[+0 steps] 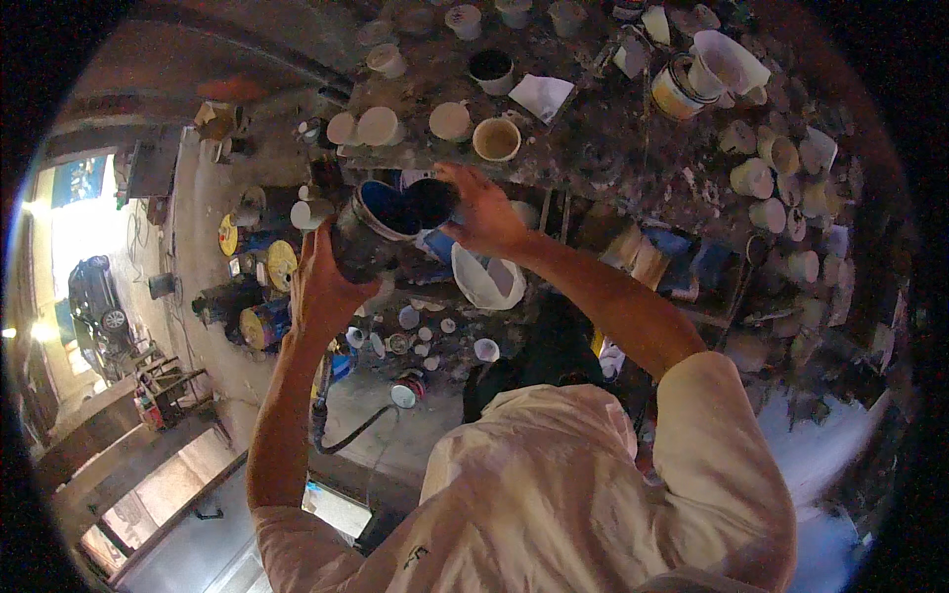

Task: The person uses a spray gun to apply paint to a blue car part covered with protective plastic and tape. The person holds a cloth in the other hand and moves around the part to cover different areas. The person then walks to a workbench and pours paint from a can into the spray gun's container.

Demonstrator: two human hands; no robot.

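Observation:
My left hand is wrapped round the side of a dark paint can, which is held up and tilted in front of the workbench. Its pale rim surrounds a dark, bluish inside. My right hand grips a black, round, cup-like piece from its right side. That piece overlaps the can's mouth; whether the two touch, I cannot tell. Below my right hand sits a white bag-lined bin. Close above, a tub with tan contents stands at the bench's near edge.
The stained workbench carries several tubs, a dark-filled tub, a white sheet and a yellow-labelled can. Drums with yellow ends lie at left. Small pots and a hose are on the floor.

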